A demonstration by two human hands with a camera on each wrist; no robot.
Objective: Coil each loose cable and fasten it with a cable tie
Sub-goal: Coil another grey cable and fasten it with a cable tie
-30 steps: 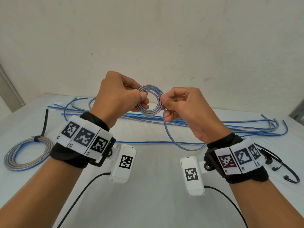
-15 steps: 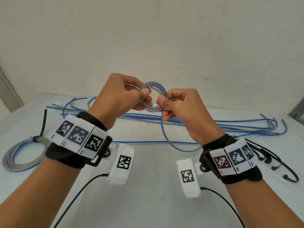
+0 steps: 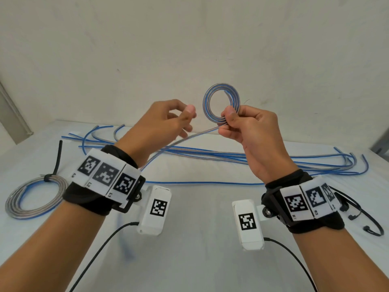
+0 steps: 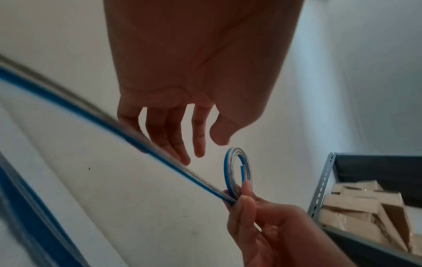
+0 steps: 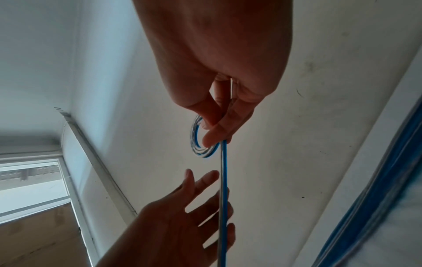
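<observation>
White table (image 3: 200,260) under a plain wall carries loose blue-and-grey cables (image 3: 263,159) at the back and a tied coil (image 3: 31,199) at the left. Above it, the right hand (image 3: 250,133) pinches a small coil (image 3: 221,102) at its lower edge. The left hand (image 3: 160,125), fingers relaxed and spread, holds nothing; the coil's tail (image 3: 189,138) runs under it.

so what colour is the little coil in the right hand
Blue and silvery grey stripes on the small coil, pinched by the right hand; clearest in the head view.
</observation>
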